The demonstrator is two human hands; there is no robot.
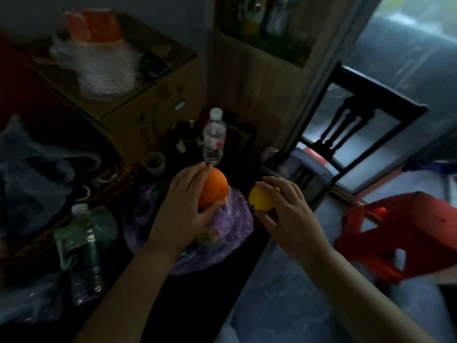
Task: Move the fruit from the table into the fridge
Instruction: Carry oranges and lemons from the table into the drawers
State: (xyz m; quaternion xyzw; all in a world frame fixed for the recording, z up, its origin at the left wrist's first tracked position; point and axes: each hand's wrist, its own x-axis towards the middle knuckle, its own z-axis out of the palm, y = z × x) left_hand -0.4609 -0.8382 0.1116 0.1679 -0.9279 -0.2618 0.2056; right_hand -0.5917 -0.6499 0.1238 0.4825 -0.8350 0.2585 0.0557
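One orange (pixel 213 190) in left hand (pixel 184 206), one lemon (pixel 261 199) in right hand (pixel 288 210).

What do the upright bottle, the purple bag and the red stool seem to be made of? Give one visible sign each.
Upright bottle: clear plastic, see-through with a white cap.
Purple bag: thin plastic film, crinkled and translucent.
Red stool: probably moulded plastic, uniform colour with cut-outs.
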